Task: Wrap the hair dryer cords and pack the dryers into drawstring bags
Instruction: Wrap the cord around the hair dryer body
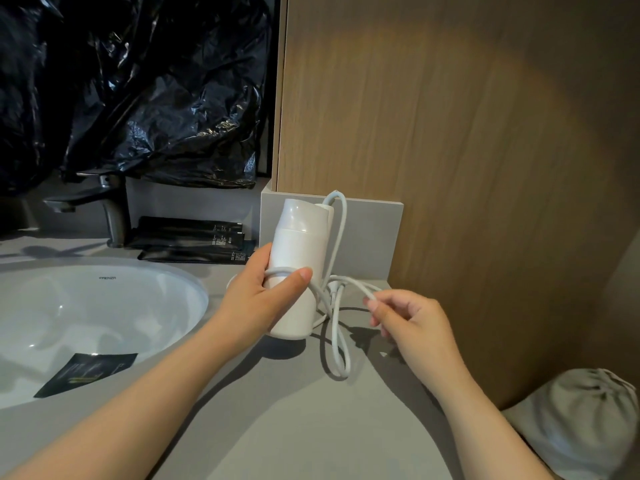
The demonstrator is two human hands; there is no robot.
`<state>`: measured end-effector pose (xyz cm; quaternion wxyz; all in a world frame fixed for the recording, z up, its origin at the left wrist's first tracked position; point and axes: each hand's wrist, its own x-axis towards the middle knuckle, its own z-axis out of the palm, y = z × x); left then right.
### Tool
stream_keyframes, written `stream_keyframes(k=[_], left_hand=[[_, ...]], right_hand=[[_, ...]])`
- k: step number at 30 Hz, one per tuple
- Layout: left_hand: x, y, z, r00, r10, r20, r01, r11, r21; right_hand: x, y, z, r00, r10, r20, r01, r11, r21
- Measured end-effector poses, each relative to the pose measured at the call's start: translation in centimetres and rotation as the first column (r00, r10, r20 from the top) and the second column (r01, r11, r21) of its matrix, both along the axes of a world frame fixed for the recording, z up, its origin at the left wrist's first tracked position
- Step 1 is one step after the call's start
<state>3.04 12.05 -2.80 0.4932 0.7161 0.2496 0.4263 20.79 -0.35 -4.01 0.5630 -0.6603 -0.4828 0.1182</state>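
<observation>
Smooth white plastic with a soft sheen on the hair dryer [298,268]; smooth white rubbery coating on its cord [337,341]. Matt grey stone-look tabletop [311,427], glossy white ceramic sink [104,306], dark brushed-metal faucet [104,209]. Crinkled glossy black plastic sheeting [138,91] at upper left, matt wood-grain panel [450,133] at right, soft grey cloth drawstring bag [581,420] at lower right.
</observation>
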Motion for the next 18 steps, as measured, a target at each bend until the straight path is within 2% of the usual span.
stream_keyframes(k=[3, 7, 13, 18], left_hand=[[0.0, 0.1, -0.1, 0.999, 0.027, -0.034, -0.026, 0.999, 0.021], [-0.1, 0.1, 0.2, 0.999, 0.040, -0.034, -0.039, 0.999, 0.016], [-0.1, 0.1, 0.1, 0.999, 0.037, -0.018, -0.036, 0.999, 0.036], [0.0, -0.1, 0.2, 1.000, 0.015, -0.010, -0.015, 0.999, 0.036]], right_hand=[[0.6, -0.2, 0.3, 0.981, -0.138, -0.140, 0.157, 0.978, 0.140], [1.1, -0.1, 0.2, 0.916, -0.242, -0.322, 0.318, 0.924, 0.211], [1.3, -0.1, 0.4, 0.861, -0.222, -0.457, 0.374, 0.885, 0.277], [1.8, -0.4, 1.0, 0.787, -0.176, -0.591, 0.500, 0.743, 0.445]])
